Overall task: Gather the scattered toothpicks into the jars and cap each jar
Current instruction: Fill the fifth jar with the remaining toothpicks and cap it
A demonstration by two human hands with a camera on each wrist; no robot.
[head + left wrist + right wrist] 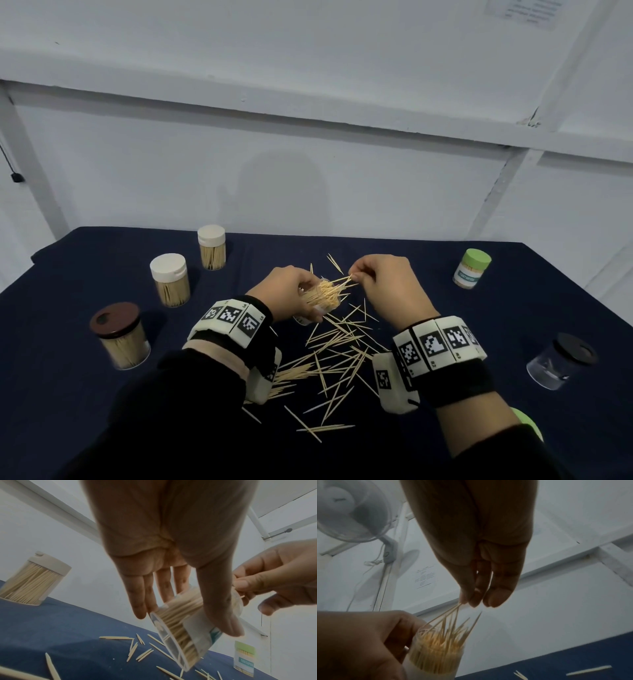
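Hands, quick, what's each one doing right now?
Left hand: grips the open toothpick jar, tilted above the table.
Right hand: pinches a few toothpicks at the jar's mouth.

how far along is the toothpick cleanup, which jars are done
Done, it seems: two white-capped jars, the brown-capped jar and the green-capped jar stand closed with toothpicks inside. In hand: the left hand holds a tilted open jar, nearly full, while the right hand pinches sticks at its mouth. Left: the loose toothpicks on the cloth, capping that jar, and the black-capped jar, which looks almost empty.
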